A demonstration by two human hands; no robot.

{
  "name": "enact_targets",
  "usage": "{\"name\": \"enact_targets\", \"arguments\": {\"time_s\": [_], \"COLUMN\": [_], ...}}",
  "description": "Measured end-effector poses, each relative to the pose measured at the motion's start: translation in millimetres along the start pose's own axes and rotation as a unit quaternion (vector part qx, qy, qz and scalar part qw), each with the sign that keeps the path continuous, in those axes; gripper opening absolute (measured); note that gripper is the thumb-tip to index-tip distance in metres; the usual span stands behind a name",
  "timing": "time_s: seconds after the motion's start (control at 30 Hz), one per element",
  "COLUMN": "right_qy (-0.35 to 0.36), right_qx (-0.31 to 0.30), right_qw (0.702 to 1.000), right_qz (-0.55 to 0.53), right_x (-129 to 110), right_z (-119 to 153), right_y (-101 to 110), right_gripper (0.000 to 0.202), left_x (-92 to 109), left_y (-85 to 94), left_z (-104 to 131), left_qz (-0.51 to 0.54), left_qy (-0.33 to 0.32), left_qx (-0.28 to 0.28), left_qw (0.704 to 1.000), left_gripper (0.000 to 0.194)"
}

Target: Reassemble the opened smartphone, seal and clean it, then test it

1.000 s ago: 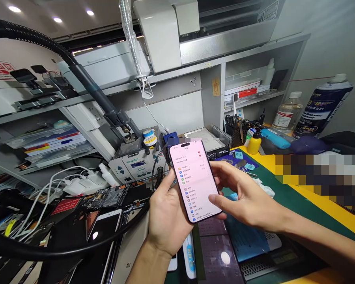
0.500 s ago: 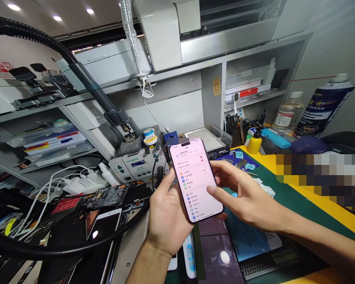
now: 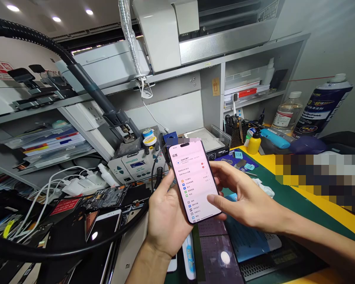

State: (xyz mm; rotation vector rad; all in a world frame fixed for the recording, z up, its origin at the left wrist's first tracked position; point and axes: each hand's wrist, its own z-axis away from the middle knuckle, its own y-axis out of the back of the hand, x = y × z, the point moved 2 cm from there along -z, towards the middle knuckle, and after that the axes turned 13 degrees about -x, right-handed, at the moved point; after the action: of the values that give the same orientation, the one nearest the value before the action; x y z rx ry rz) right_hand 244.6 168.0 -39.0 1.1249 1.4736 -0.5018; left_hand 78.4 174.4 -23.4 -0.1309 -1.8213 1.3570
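A smartphone point(image 3: 195, 185) with a lit settings list in Chinese is held tilted over the bench, screen toward me. My left hand point(image 3: 168, 215) cradles it from the left and below, thumb along its left edge; the fingers behind it are mostly hidden. From the right, my right hand point(image 3: 244, 197) closes about the phone's edge, its thumb resting on the lower right of the screen. Below the phone lies a dark glossy panel point(image 3: 215, 256), beside a blue packet point(image 3: 251, 240).
Several phones and parts crowd the left, among them a gold phone back point(image 3: 127, 252) and a white-framed phone point(image 3: 103, 236). A black cable point(image 3: 106, 246) loops across them. A soldering station point(image 3: 139, 163) stands behind. A yellow bottle point(image 3: 254, 142) and spray can point(image 3: 322, 106) stand at right.
The settings list on the screen has slid downward, and a large heading now shows at its top. My right thumb has moved slightly down the glass. Both hands keep the phone in nearly the same place.
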Motion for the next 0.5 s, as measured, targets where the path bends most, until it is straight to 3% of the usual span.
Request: {"name": "enact_targets", "arguments": {"time_s": [0.27,0.5], "right_qy": [0.004,0.011], "right_qx": [0.028,0.016], "right_qw": [0.999,0.999], "right_qz": [0.035,0.026], "right_x": [-5.4,-3.1], "right_z": [-3.2,-2.5], "right_y": [3.2,2.1], "right_gripper": [0.032,0.040], "left_x": [0.8,0.5], "left_y": [0.8,-1.6], "left_z": [0.3,0.9], "left_qz": [-0.010,-0.007], "left_qy": [-0.003,0.002], "left_qx": [0.014,-0.004], "left_qw": [1.000,1.000], "left_gripper": [0.055,0.056]}}
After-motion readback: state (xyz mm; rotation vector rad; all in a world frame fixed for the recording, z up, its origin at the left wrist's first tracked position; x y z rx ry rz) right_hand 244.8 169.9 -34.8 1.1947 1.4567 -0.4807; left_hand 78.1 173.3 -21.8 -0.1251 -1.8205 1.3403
